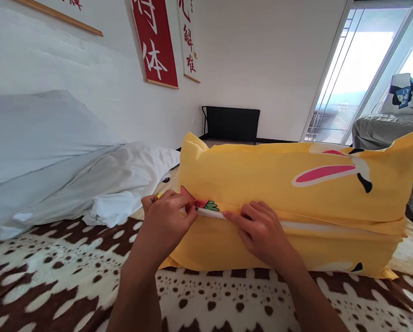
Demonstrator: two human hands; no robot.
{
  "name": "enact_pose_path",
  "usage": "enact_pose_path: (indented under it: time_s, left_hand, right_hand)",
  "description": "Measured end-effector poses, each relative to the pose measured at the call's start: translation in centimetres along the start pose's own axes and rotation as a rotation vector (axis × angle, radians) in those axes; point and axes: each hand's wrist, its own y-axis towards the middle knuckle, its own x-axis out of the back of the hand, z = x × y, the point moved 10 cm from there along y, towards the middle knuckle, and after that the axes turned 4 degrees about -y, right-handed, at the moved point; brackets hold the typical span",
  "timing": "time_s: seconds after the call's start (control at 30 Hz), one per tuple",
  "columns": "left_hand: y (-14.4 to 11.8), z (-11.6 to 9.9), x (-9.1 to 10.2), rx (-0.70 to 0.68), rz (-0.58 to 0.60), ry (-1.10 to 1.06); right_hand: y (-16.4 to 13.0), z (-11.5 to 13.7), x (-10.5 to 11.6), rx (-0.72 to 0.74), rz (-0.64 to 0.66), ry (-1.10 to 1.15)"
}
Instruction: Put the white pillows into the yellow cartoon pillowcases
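Note:
A plump yellow pillow in a pillowcase [248,170] stands on its long side in front of me, printed with white rabbit ears and a carrot. Along its facing side runs a white zipper [211,213], partly tucked under a fold of cloth toward the right. Near the carrot print, my left hand [168,221] pinches the small zipper pull, mostly hidden by thumb and finger. To the right of it, my right hand [260,228] is curled on the pillowcase by the zipper, index finger stretched along the white tape and the other fingers bent against the cloth.
Beneath the pillow lies a brown and cream spotted blanket [206,295]. White bedding [123,170] is heaped at left against the wall. A black folding frame [232,123] stands at the back. Bags sit on a grey covered object [382,129] by the window.

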Motion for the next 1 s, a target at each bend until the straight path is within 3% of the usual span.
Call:
enact_pose_path:
  time_s: [0.7,1.0]
  left_hand:
    - [0.2,-1.9,-2.3,-0.074,0.061,0.139]
    - [0.4,-0.7,-1.4,-0.045,0.078,0.04]
  right_hand:
    - [0.0,-0.5,0.1,-0.026,-0.007,-0.006]
    - [0.1,-0.5,0.1,-0.03,0.01,-0.001]
